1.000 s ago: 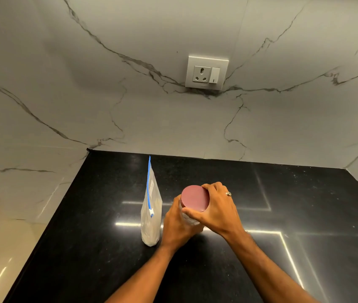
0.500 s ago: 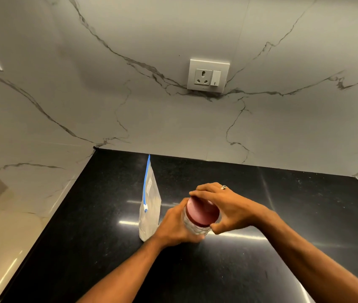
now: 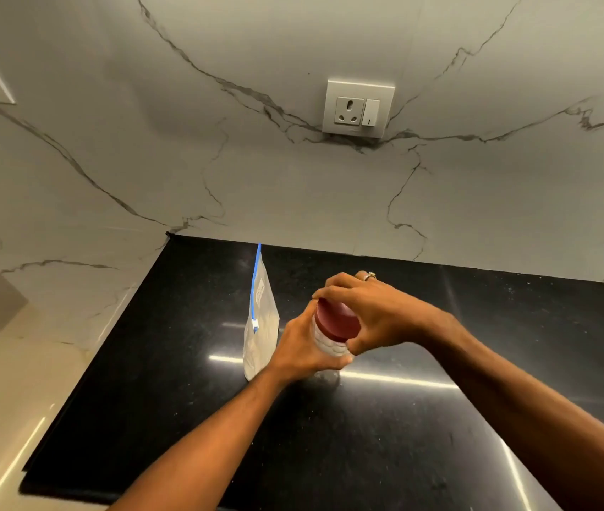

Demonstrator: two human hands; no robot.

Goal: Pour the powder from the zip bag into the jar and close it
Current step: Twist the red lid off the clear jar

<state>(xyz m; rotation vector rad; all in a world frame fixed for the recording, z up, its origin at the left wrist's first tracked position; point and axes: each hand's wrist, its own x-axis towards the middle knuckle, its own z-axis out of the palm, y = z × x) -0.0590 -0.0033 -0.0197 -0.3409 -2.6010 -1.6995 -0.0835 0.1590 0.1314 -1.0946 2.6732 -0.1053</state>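
Risk sits near the worktop's (image 3: 440, 418) back-left corner: right hand (image 3: 378, 315) curls round the red lid (image 3: 339, 322), left hand (image 3: 304, 348) grips the seemingly raised jar (image 3: 328, 346), whose slip could topple the zip bag (image 3: 261, 326) just beside.

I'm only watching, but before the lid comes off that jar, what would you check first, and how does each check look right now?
1. Left hand grips the jar body: ok.
2. Right hand curls around the red lid: ok.
3. Jar resting on the black counter: cannot tell, hands hide its base.
4. Zip bag upright, beside the jar: ok.
5. Bag's blue zip closed: cannot tell.
6. Lid loosened: cannot tell.
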